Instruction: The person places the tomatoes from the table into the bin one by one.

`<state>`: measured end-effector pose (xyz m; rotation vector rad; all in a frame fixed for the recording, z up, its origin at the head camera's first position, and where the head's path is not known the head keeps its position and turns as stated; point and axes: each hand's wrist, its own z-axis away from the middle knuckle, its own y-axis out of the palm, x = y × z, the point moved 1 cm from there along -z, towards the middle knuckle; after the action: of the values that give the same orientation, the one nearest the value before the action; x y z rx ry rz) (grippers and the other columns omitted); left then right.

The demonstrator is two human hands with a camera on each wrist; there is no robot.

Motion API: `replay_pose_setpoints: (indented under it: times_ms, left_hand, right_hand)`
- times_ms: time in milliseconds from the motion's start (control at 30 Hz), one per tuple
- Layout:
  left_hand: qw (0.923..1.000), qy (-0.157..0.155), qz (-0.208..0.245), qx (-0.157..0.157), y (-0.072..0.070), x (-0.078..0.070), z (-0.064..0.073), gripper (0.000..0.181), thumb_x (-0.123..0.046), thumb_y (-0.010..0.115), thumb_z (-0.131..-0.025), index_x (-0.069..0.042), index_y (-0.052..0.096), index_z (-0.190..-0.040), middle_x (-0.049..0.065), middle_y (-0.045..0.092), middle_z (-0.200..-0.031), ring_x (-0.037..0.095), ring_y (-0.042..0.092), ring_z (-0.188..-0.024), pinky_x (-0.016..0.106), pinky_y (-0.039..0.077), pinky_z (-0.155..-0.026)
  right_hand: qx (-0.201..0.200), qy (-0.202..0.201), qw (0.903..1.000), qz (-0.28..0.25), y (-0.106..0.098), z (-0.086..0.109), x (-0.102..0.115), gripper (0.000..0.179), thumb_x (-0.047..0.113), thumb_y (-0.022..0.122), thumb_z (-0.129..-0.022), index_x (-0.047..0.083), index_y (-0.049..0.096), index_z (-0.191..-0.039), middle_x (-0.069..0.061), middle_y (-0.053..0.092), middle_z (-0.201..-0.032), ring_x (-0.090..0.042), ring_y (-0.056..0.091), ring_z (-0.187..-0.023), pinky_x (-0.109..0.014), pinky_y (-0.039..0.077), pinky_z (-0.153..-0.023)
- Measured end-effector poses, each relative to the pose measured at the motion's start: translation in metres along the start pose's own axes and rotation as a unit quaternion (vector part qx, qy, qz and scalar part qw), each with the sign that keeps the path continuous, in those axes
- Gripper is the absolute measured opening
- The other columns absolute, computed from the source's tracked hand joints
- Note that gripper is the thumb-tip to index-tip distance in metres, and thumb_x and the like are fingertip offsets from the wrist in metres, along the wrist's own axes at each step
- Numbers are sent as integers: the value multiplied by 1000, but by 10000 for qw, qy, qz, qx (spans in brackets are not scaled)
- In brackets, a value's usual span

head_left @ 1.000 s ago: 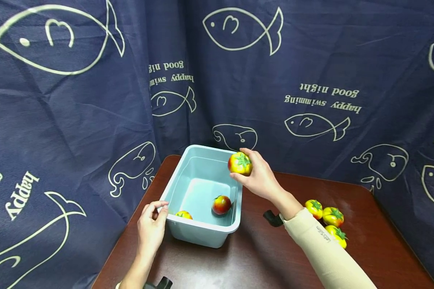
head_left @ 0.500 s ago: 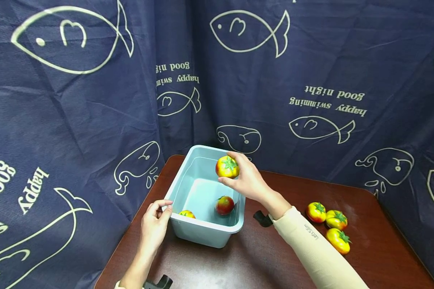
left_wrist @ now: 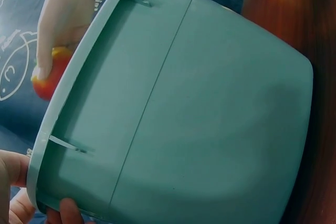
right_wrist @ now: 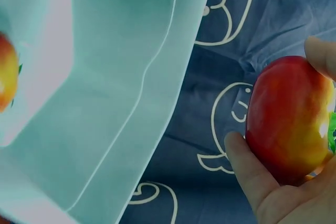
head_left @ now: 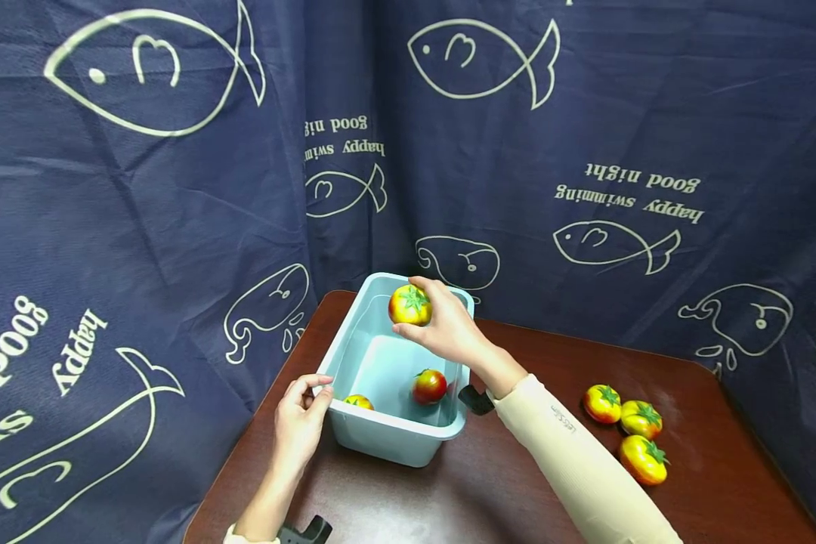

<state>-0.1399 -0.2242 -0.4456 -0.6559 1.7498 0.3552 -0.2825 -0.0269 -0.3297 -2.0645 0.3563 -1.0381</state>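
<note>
A yellow-and-red tomato (head_left: 408,304) with a green leafy top is held between the thumb and fingers of my right hand (head_left: 452,325), above the far part of a pale blue plastic bin (head_left: 408,429). Its redder side faces the right wrist camera, where the tomato (right_wrist: 286,116) appears clear of the bin wall (right_wrist: 121,87). My left hand (head_left: 301,423) grips the bin's rim at the near left corner. Inside the bin lie a red tomato (head_left: 429,386) toward the right and a yellow tomato (head_left: 359,402), partly hidden by the near wall.
Three more tomatoes (head_left: 642,419) sit grouped on the right side of the brown table (head_left: 537,483). Behind and to the left hangs a dark blue curtain (head_left: 394,75) with fish drawings.
My right hand has carried the tomato leftward from the bin's right rim to over its inside. The left hand keeps its grip on the rim. The head view has shifted slightly.
</note>
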Motion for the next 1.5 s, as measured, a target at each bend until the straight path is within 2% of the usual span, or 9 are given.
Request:
replay_pose_setpoints:
  times_ms: [133, 300, 467, 733, 1067, 1233, 1333, 1500]
  left_hand:
    - [10000, 32, 29, 22, 3, 0, 0, 15, -1, 69, -84, -5, 72, -97, 0, 44, -77, 8, 41, -65, 20, 33, -57]
    - [9998, -88, -71, 135, 6, 4, 4, 15, -4, 70, -84, -5, 72, -99, -1, 44, -78, 9, 41, -66, 22, 33, -57]
    - [9999, -128, -60, 67, 3, 4, 2, 16, -4, 71, -84, -6, 72, -99, -1, 44, -78, 9, 41, -65, 21, 33, -57]
    - [9999, -90, -30, 68, 1, 4, 0, 15, -5, 71, -85, -7, 72, -100, 1, 46, -79, 11, 42, -67, 21, 33, -57]
    - [9999, -92, 62, 82, 1, 2, 0, 15, -1, 70, -85, -5, 72, -99, 1, 44, -79, 12, 42, -67, 20, 33, -57]
    - [9997, -186, 60, 130, 2, 2, -1, 15, 0, 69, -85, -3, 71, -100, 1, 44, -79, 10, 40, -67, 20, 32, -57]
    - [9997, -82, 180, 157, 1, 3, -1, 15, -1, 70, -85, -4, 71, -99, 0, 43, -78, 8, 40, -66, 20, 32, -56]
    - [9997, -5, 220, 79, 1, 5, -1, 16, -1, 71, -84, -4, 72, -99, -1, 43, -77, 9, 40, -65, 20, 33, -56]
  right_hand:
    - [-61, 4, 10000, -27, 6, -5, 1, 75, 32, 80, -77, 13, 45, -140, -5, 53, -123, -22, 54, -100, -35, 51, -81]
    - [12, 93, 10000, 5, 15, -4, 1, 75, 30, 80, -77, 12, 45, -141, -7, 54, -127, -23, 54, -102, -36, 52, -82]
    - [111, 50, 9999, 11, 24, -8, 5, 75, 33, 80, -78, 13, 45, -141, -6, 53, -129, -23, 54, -102, -35, 51, -82]
    - [654, 117, 9977, 160, 40, -12, 10, 75, 36, 81, -76, 10, 48, -137, -6, 58, -122, -22, 55, -97, -34, 50, -81]
    - [1155, 63, 9919, 525, 62, -15, 7, 68, 29, 83, -73, 9, 50, -130, -6, 58, -113, -22, 55, -95, -35, 48, -80]
    - [1444, 222, 9870, 675, 73, -15, 1, 68, 33, 82, -74, 8, 49, -128, -5, 58, -106, -20, 55, -90, -31, 48, -75]
    - [1647, 345, 9830, 733, 78, -16, -2, 68, 35, 82, -75, 8, 48, -127, -5, 58, -102, -19, 54, -87, -30, 47, -74]
    - [1806, 420, 9797, 757, 81, -17, -4, 72, 38, 81, -75, 7, 47, -130, -7, 59, -106, -21, 55, -92, -32, 48, -78]
